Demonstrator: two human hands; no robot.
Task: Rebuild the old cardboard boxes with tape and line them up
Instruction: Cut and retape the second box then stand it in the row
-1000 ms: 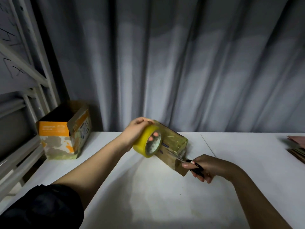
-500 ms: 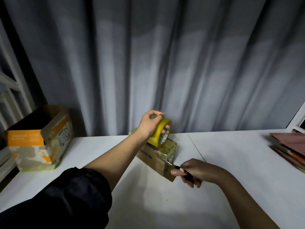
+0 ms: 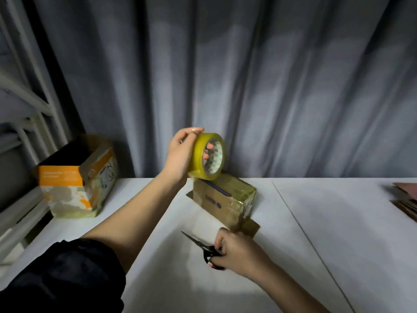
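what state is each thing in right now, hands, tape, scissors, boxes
left hand: grips the tape roll, fingers through its core
tape roll: held up on edge above the small box
right hand: holds the scissors low over the table
scissors: blades closed, pointing left
small box: on the table, taped over, one end flap sticking out
orange box: upright on the table at left, top open
flat cardboard: stacked at right edge
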